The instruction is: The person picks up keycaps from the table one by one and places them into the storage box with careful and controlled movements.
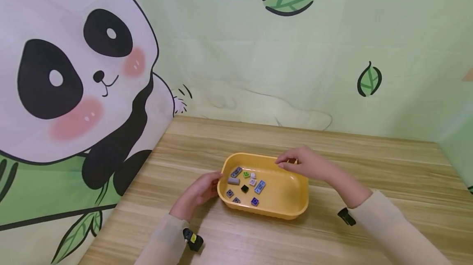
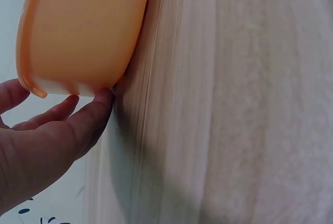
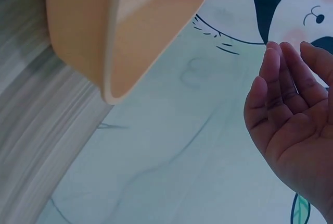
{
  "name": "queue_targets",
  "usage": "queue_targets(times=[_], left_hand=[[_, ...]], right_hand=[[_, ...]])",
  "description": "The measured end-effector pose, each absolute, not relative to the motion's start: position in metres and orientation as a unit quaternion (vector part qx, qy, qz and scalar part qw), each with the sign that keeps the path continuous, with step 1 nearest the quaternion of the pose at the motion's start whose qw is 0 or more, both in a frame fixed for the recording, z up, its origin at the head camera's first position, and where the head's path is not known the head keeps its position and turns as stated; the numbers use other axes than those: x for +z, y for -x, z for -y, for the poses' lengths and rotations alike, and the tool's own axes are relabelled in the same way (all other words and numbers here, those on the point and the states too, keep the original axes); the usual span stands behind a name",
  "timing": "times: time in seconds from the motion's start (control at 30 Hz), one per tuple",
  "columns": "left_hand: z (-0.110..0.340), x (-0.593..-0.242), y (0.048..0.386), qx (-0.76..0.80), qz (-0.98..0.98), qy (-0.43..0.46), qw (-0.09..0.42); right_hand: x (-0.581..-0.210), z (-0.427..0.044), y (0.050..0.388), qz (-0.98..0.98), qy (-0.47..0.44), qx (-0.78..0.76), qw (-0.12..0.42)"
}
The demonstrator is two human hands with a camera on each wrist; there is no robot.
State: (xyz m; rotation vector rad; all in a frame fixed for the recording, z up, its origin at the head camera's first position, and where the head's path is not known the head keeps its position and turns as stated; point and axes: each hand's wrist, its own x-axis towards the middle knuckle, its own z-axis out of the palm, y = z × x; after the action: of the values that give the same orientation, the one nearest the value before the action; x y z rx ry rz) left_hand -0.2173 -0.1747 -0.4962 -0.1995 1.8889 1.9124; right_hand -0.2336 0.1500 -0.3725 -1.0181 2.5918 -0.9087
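Note:
A yellow plastic tray (image 1: 288, 193) with rounded corners stands on the wooden table. Several small toy building bricks lie in its left half: a green brick (image 1: 246, 174), a black brick (image 1: 244, 188), a dark blue brick (image 1: 255, 202), a longer blue brick (image 1: 260, 187) and a grey brick (image 1: 233, 181), with white ones among them. The left hand (image 1: 202, 189) touches the tray's left end from outside; its fingertips rest against the wall in the left wrist view. Over the far right rim hovers the right hand (image 1: 308, 164), its fingers loosely bent and holding nothing in the right wrist view.
The wooden table (image 1: 369, 248) runs back to a pale green cloth backdrop (image 1: 229, 51) printed with leaves and, on the left, a large panda (image 1: 122, 97). Black wrist cameras sit at both cuffs, low beside the table surface.

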Motion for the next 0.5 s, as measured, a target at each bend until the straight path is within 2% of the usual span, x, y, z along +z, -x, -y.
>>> queue_targets(times=[0.5], left_hand=[[0.174, -0.497, 0.218, 0.681, -0.697, 0.05, 0.221]], right_hand=[[-0.397, -0.2, 0.196, -0.885, 0.277, -0.368, 0.074]])
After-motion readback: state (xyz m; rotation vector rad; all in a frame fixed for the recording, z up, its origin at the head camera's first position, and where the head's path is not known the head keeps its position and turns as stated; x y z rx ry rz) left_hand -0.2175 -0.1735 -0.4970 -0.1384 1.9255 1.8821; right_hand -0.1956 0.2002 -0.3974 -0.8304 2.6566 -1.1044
